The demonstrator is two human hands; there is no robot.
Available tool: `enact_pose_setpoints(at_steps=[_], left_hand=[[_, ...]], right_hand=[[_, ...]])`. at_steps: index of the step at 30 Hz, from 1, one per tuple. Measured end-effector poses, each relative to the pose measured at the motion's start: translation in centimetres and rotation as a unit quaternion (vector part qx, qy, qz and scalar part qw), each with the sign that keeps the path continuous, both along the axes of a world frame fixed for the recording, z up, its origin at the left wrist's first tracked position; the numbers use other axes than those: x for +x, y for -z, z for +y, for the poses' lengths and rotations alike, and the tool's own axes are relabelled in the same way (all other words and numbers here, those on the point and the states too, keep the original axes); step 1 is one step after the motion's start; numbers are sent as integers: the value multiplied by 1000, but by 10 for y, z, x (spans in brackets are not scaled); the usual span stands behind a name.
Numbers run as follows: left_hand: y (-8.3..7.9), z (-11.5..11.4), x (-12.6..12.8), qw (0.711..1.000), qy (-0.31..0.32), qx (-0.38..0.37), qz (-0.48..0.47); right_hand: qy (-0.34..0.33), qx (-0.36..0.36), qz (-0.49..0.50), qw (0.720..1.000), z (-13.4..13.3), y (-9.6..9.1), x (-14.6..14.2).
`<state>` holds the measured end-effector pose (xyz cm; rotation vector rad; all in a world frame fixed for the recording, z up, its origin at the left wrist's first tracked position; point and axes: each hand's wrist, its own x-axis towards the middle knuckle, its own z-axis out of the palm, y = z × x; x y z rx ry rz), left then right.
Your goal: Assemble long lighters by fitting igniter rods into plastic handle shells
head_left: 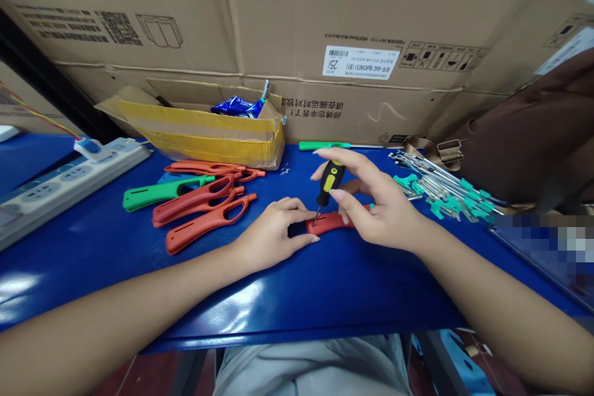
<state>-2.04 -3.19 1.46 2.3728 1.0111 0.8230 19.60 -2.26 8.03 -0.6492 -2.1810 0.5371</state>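
Observation:
My right hand (375,198) grips a short black and yellow screwdriver (330,182) that stands nearly upright. Its tip meets the end of a red lighter casing (331,221) lying on the blue table. With thumb and fingers, my left hand (278,232) pinches that same end of the casing. The casing's far part is hidden behind my right hand. To the left lie several more red lighter casings (192,235) and a green one (162,193). A few tiny pale pins or screws (284,169) are scattered behind my hands.
Behind stands an open carton with yellow tape (218,139), holding a blue packet (236,106). A green-handled screwdriver (325,146) lies near the large cardboard box (278,25). Metal rods with teal parts (445,189) are heaped right. A power strip (69,179) runs along the left.

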Motion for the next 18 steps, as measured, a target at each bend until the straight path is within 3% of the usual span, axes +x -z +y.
enact_pose_setpoints(at_steps=[6, 11, 15, 18], left_hand=[[0, -2, 1, 1000, -6, -3, -10], [-4, -3, 2, 1000, -3, -26, -18], [-4, -2, 2, 1000, -2, -22, -11], [-3, -2, 2, 1000, -7, -2, -5]], right_hand=[[37, 78, -34, 996, -5, 1, -2], [21, 119, -80, 989, -13, -4, -3], [35, 112, -81, 990, -15, -4, -4], [52, 66, -50, 995, -13, -6, -3]])
